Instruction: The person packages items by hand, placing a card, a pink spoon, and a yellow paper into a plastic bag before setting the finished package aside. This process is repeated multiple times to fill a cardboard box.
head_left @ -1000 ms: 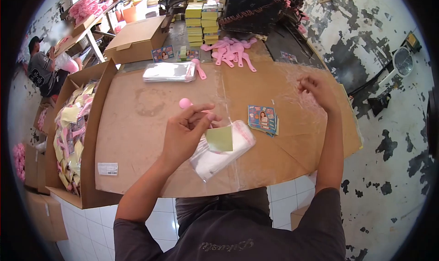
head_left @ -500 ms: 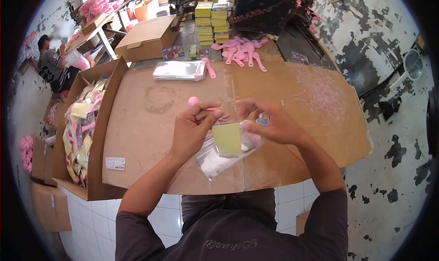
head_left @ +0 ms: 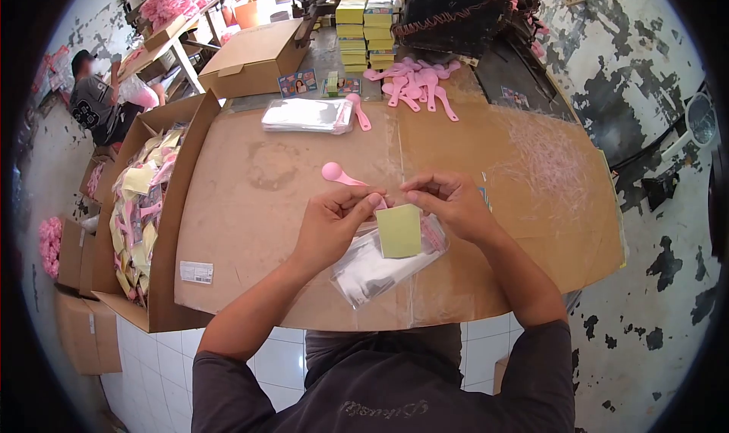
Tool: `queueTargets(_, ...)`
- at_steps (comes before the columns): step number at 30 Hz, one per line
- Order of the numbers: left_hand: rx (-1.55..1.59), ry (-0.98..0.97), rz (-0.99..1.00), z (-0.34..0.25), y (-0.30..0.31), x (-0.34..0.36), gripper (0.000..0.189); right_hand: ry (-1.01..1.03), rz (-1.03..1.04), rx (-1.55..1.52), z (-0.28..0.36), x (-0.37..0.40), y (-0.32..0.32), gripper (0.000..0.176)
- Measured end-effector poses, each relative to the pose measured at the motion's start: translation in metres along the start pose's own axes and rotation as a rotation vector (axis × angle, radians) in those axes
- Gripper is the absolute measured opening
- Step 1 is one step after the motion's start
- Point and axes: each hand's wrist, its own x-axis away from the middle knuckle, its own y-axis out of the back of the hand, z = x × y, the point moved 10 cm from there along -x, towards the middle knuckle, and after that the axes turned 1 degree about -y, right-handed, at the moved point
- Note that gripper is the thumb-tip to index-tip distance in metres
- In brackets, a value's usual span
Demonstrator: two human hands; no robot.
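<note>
My left hand is closed, its thumb and fingers pinching the handle end of a pink spoon, whose round bowl points away to the upper left. Beside it my right hand has thumb and fingertips drawn together near the top edge of a yellow-green card; what lies between them is too small to tell. The card hangs or rests just below both hands, over a pile of clear plastic bags on the cardboard-covered table.
An open box of packed bags stands at the left. Behind are another bag stack, pink spoons, stacked cards and a closed carton. Plastic scraps lie at the right. A person sits at the far left.
My right hand has come closer to my left, and its fingers have drawn together by the card's top edge. The view has shifted slightly.
</note>
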Motion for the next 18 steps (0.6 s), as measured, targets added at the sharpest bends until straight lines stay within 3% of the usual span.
queueTargets(10,-0.112,-0.100,0.052,-0.004,0.001,0.000,0.026,0.003,0.060,-0.055,-0.027,-0.005,0.013,0.017)
queueTargets(13,-0.161,-0.080,0.063,-0.005,0.001,-0.002,0.025,-0.020,0.078,-0.072,-0.028,-0.004,0.017,0.014)
queueTargets(16,0.085,0.047,0.027,0.005,0.005,-0.003,0.024,-0.070,0.115,-0.124,-0.028,-0.001,0.016,0.015)
queueTargets(18,0.017,0.063,0.014,0.009,0.006,-0.004,0.024,-0.042,0.102,-0.066,-0.025,0.000,0.013,0.016)
